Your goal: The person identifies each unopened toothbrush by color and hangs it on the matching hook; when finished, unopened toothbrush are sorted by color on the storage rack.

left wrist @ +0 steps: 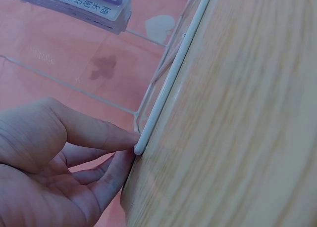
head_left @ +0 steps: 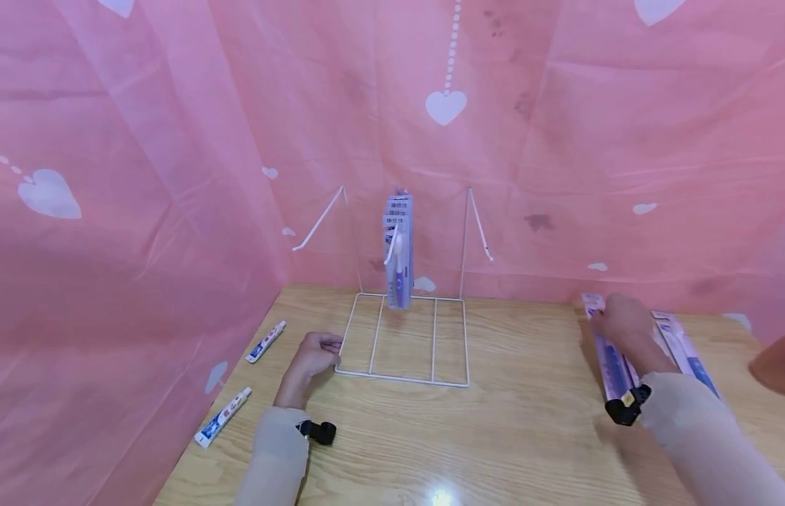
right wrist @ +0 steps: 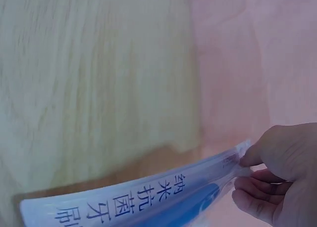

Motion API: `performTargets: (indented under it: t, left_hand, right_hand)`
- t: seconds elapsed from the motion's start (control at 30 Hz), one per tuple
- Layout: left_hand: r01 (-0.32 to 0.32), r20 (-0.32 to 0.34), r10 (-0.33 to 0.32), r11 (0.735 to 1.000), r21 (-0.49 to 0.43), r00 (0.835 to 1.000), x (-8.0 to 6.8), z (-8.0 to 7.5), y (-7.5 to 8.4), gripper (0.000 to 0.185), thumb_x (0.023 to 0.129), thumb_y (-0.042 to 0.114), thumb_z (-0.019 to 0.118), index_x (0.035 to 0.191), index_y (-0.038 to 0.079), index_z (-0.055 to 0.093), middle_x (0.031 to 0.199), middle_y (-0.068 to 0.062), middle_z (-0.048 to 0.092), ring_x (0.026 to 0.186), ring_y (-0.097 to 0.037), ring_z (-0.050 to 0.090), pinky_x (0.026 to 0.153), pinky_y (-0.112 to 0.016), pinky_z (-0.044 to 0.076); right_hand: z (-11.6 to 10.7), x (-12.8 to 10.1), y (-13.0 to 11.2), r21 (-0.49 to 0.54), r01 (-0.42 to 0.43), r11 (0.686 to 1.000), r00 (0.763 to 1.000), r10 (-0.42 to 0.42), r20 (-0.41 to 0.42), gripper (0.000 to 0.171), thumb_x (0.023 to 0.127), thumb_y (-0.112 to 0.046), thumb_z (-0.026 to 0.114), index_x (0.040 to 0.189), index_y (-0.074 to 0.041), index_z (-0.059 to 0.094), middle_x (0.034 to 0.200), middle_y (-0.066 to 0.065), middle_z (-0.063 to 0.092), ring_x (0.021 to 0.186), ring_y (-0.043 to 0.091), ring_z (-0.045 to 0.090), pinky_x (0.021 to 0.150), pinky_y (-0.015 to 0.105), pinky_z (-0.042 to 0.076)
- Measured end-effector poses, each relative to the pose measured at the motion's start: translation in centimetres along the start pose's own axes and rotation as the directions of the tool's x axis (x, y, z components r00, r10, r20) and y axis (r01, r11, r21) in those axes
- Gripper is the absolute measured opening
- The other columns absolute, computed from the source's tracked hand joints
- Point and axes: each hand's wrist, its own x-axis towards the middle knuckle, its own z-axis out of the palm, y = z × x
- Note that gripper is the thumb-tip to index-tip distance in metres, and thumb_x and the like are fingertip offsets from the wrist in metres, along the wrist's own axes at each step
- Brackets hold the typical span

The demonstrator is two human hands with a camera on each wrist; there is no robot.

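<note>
A white wire display rack (head_left: 401,379) stands on the wooden table, its base flat and three hooks reaching forward. My left hand (head_left: 318,353) pinches the left front corner of its base wire between thumb and fingers, close-up in the left wrist view. Several packaged toothbrushes (head_left: 401,284) hang one behind another on the middle hook; the two side hooks are bare. Off to the right, my right hand (head_left: 626,327) pinches one end of a packaged toothbrush (right wrist: 119,202) with a blue handle. That pack slants up from the tabletop, partly hidden by hand and wrist.
More packaged toothbrushes (head_left: 686,348) lie right of my right hand. Two toothpaste tubes (head_left: 266,342) rest along the table's left side. A terracotta-coloured rounded object (head_left: 778,362) is at the far right edge. Pink cloth with white hearts (head_left: 556,154) hangs behind and to the left.
</note>
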Motion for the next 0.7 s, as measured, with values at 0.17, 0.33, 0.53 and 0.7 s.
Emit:
performTargets:
  t: [0.17, 0.33, 0.53, 0.7]
  left_hand:
    - [0.012, -0.004, -0.012, 1.000, 0.010, 1.000, 0.0, 0.1, 0.0, 0.042, 0.070, -0.018, 0.065, 0.111, -0.011, 0.068, 0.094, -0.014, 0.067, 0.086, -0.023, 0.061, 0.077, -0.031, 0.054]
    - [0.014, 0.001, -0.014, 1.000, 0.004, 1.000, -0.1, 0.2, -0.1, 0.042, 0.070, -0.019, 0.065, 0.111, -0.011, 0.068, 0.094, -0.014, 0.067, 0.085, -0.023, 0.061, 0.077, -0.031, 0.054]
    - [0.012, 0.004, -0.012, 1.000, -0.006, 1.000, -0.2, 0.4, -0.2, 0.042, 0.068, -0.019, 0.065, 0.110, -0.011, 0.068, 0.092, -0.013, 0.067, 0.084, -0.022, 0.061, 0.077, -0.032, 0.054]
    - [0.011, 0.006, -0.011, 1.000, -0.003, 1.000, -0.2, 0.2, -0.1, 0.042, 0.069, -0.018, 0.065, 0.110, -0.011, 0.068, 0.092, -0.012, 0.068, 0.084, -0.022, 0.061, 0.077, -0.032, 0.054]
  right_hand:
    - [-1.0, -0.8, -3.1, 0.039, 0.081, 0.996, 0.980, -0.072, -0.187, 0.033, 0.087, -0.012, 0.051, 0.055, -0.010, 0.040, 0.048, 0.002, 0.040, 0.042, 0.019, 0.043, 0.040, 0.031, 0.030]
    - [-1.7, -1.3, -6.9, 0.016, 0.182, 0.983, 0.929, -0.166, -0.331, 0.035, 0.090, -0.012, 0.052, 0.056, -0.007, 0.045, 0.049, 0.004, 0.044, 0.042, 0.021, 0.043, 0.040, 0.032, 0.030]
    - [-2.1, -2.3, -11.6, 0.024, 0.303, 0.953, 0.874, -0.267, -0.406, 0.030, 0.093, -0.012, 0.056, 0.066, 0.001, 0.057, 0.054, 0.007, 0.049, 0.042, 0.018, 0.045, 0.038, 0.031, 0.033]
    - [-2.1, -3.7, -15.6, 0.061, 0.384, 0.921, 0.850, -0.326, -0.413, 0.027, 0.095, -0.011, 0.058, 0.071, 0.002, 0.061, 0.058, 0.008, 0.054, 0.043, 0.015, 0.047, 0.037, 0.028, 0.039]
